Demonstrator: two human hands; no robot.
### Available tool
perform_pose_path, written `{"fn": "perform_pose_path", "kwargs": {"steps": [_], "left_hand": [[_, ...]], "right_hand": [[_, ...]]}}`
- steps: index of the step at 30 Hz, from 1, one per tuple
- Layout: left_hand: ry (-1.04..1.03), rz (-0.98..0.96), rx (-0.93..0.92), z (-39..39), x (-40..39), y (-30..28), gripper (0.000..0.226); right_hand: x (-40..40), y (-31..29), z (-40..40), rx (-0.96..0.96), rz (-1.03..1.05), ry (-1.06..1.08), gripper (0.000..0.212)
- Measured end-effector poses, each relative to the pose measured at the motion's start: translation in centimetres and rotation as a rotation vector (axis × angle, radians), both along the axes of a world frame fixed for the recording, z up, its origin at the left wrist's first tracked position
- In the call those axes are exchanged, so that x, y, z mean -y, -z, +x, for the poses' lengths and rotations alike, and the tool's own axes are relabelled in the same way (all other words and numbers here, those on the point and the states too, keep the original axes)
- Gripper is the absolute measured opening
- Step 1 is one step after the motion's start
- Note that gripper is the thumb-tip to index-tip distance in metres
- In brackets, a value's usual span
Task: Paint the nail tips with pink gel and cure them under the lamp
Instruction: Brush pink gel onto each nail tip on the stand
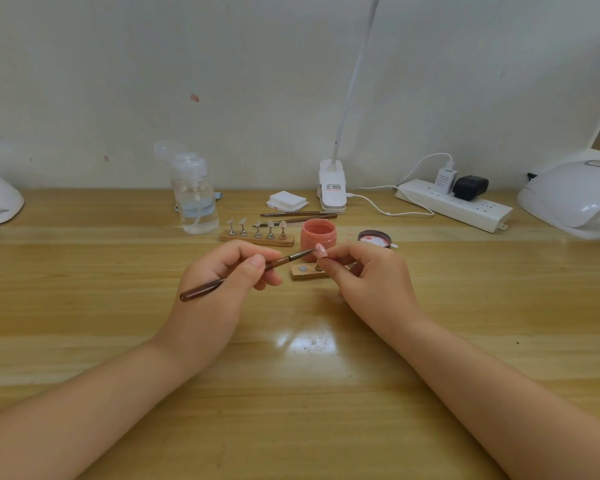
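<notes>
- The nail tip (320, 250) I'm working on sits just in front of the pink gel jar (318, 240), pinched on its small stand by my right hand (368, 277).
- My left hand (222, 277) grips the brush (243, 274), fingers curled round the handle; the bristles touch the nail tip.
- The pink gel jar stands open, its walls pink all through; how full it is I cannot tell.
- Its lid (374, 238) lies just right of the jar, pink smears inside.
- A short wooden base (309, 271) lies in front of the jar, under my right fingers.
- Left of the jar, a wooden holder (257, 239) carries five nail tips on metal stands.
- Further left, a clear pump bottle (195, 199) holds clear liquid, about half full.
- Behind the jar lie two spare brushes (298, 216) and a stack of white pads (286, 199).
- Far right of the jar sits the white curing lamp (572, 199).
</notes>
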State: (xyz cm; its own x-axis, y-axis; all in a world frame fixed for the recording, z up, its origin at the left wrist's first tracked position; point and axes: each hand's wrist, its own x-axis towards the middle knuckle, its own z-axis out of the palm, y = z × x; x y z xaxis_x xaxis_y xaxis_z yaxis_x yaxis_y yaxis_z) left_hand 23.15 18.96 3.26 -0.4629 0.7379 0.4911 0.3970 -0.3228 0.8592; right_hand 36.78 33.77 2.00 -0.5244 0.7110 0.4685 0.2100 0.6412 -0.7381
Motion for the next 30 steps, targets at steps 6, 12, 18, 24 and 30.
{"fn": "perform_pose_path", "kwargs": {"steps": [6,12,18,24,30], "left_hand": [[-0.051,-0.021,-0.024,0.3,0.2,0.1,0.021],[-0.068,-0.055,-0.263,0.9,0.6,-0.2,0.021],[-0.064,-0.025,-0.323,0.7,0.9,-0.2,0.023],[-0.078,-0.056,-0.325,0.8,0.4,-0.1,0.021],[-0.049,-0.047,-0.373,0.8,0.7,0.0,0.025]], "right_hand": [[0.2,-0.1,0.0,-0.011,-0.019,0.001,0.013],[0.0,0.0,0.0,0.003,-0.003,0.021,0.006],[-0.1,0.1,0.1,0.022,0.061,0.107,0.006],[0.2,0.0,0.1,0.065,0.134,0.111,0.004],[0.2,0.1,0.2,0.083,0.171,0.126,0.004]]}}
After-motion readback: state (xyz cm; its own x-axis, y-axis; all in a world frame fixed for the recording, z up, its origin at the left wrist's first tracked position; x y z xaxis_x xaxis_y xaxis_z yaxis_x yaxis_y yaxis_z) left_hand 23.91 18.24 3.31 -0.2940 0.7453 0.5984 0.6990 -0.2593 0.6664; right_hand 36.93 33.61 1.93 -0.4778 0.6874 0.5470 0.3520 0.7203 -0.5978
